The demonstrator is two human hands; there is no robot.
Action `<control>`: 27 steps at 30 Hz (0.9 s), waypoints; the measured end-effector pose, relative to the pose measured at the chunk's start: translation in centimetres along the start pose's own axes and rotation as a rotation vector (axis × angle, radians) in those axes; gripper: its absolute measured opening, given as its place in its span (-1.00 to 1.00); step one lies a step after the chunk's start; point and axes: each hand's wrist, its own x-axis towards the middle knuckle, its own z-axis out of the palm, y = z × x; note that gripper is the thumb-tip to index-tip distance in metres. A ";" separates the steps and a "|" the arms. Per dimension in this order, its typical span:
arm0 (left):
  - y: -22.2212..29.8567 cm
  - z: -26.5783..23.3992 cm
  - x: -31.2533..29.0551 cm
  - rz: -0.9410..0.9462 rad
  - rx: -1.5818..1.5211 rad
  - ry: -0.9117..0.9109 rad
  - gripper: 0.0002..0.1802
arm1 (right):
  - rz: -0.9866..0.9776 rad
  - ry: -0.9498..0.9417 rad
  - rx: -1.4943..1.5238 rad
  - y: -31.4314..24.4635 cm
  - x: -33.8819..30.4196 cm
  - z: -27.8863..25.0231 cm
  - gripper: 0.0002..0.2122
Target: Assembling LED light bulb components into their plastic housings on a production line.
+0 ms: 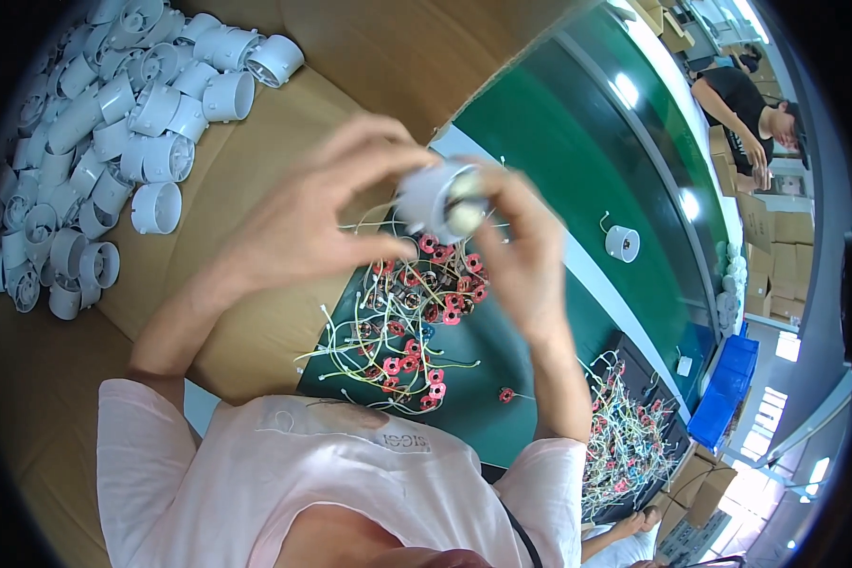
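Note:
A white plastic cylinder [420, 201] is held up between my two hands, above the pile of wired parts. My left hand [303, 213] curves around its left end, fingers above and thumb below. At the cylinder's open right end, the fingers and thumb of my right hand [528, 251] are closed. Pale caps [466, 221] appear on those fingertips, though motion smears them. What lies inside the cylinder is hidden. Beneath are several small red round parts [412, 363] with thin pale wires, heaped on the green surface.
Many white cylinders [156, 208] fill a cardboard box [246, 161] at left. One wired cylinder [622, 243] stands on the green conveyor [577, 161]. A black tray [680, 437] of wired parts and a blue bin [724, 391] are at right. A co-worker [743, 109] stands across, another person's hand [637, 523] shows lower right.

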 end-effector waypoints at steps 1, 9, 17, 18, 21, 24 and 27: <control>0.1 -0.5 0.2 0.024 0.125 0.041 -0.48 | 0.019 0.061 -0.004 0.5 0.9 -1.5 -0.79; -10.3 -2.6 0.9 -0.036 1.118 0.287 -0.60 | -0.223 0.334 -1.035 12.6 3.6 -7.8 -0.82; -12.1 -3.8 1.1 -0.111 1.091 0.302 -0.62 | -0.305 -0.296 -0.362 0.6 0.5 0.8 -0.78; -11.7 -3.7 1.1 -0.112 1.014 0.303 -0.60 | -0.269 -0.370 -0.480 1.4 -0.3 1.5 -0.77; -10.2 -3.4 0.5 -0.119 0.865 0.303 -0.55 | -0.247 -0.402 -0.634 1.7 -1.8 2.6 -0.75; -7.8 -2.6 -0.2 0.042 0.617 0.140 -0.48 | -0.275 -0.312 -0.713 1.4 -2.6 3.1 -0.73; -7.2 -2.8 -0.3 0.010 0.598 0.085 -0.46 | -0.267 -0.316 -0.804 1.6 -2.6 3.4 -0.71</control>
